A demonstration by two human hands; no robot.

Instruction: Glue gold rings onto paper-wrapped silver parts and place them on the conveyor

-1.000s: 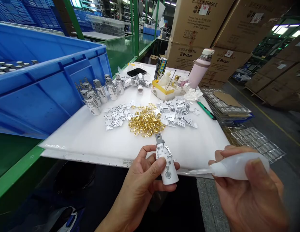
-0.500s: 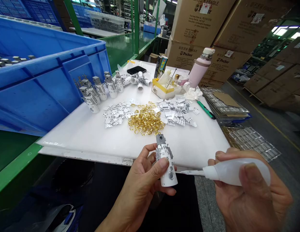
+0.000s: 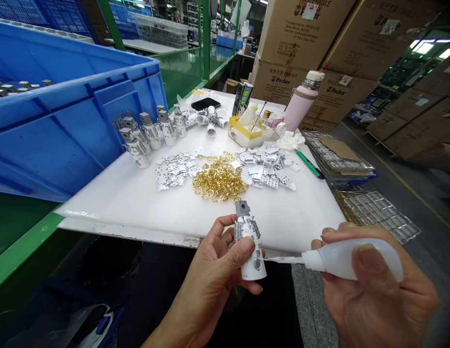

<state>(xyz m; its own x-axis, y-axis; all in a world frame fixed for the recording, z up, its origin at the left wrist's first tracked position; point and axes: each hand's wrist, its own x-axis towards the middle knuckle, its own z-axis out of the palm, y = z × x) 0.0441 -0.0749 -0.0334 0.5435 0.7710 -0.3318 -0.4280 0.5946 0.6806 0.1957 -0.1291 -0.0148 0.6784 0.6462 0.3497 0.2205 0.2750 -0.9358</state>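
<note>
My left hand (image 3: 221,261) grips a white model module (image 3: 251,251), a tapered cylinder with small grey details and a grey block on top, tilted slightly. In my right hand (image 3: 384,285) lies a translucent squeeze bottle (image 3: 355,258), held sideways. Its thin nozzle (image 3: 283,259) points left, and the tip reaches the module's lower side near a round grey detail; whether they touch I cannot tell. Beyond the hands lies a heap of gold rings (image 3: 219,179), between a pile of small white plates (image 3: 176,169) and another pile of white plates (image 3: 268,166).
Several similar modules (image 3: 150,133) stand beside a blue crate (image 3: 65,130) at left. At the back are a phone (image 3: 205,103), a yellow-edged tray (image 3: 242,137) and a pink flask (image 3: 300,104). A green cutter (image 3: 310,164) lies at the table's right edge, near stacked sheets (image 3: 337,159).
The bottle has shifted slightly left, bringing its nozzle tip nearer the round detail on the module. My left hand keeps the module almost in place.
</note>
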